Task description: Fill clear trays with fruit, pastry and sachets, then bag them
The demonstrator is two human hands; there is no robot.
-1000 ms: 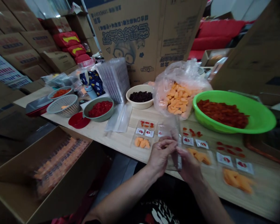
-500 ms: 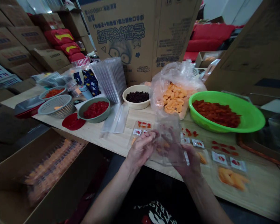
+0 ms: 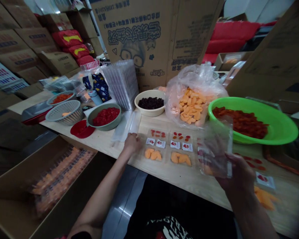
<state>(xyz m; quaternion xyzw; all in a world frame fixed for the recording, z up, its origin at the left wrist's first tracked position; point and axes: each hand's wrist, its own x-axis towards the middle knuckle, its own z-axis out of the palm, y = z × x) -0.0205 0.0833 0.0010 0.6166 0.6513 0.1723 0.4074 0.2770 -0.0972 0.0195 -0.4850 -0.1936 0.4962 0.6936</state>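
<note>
My right hand (image 3: 239, 171) grips the edge of a clear plastic tray (image 3: 225, 132), raised over filled trays on the table. My left hand (image 3: 133, 143) is low at the table, between a stack of clear plastic bags (image 3: 123, 127) and the leftmost filled tray (image 3: 142, 146); its fingers are smeared by motion. That tray and its neighbour (image 3: 168, 149) each hold small red and orange pieces, two white packets with red print and larger orange pieces. Another filled tray shows through the raised one. More filling lies at the right, partly behind my right hand.
Behind the trays stand a cream bowl of dark pieces (image 3: 137, 101), a bag of orange pieces (image 3: 173, 79) and a green basin (image 3: 284, 129). To the left are a grey-green bowl (image 3: 103, 124) and colander (image 3: 53, 116). An open carton (image 3: 12, 212) with packed trays sits below left.
My hands have moved apart: the left went left toward the bags, while the right carried the clear tray to the right. Two filled trays are now uncovered between them. The view shifted slightly.
</note>
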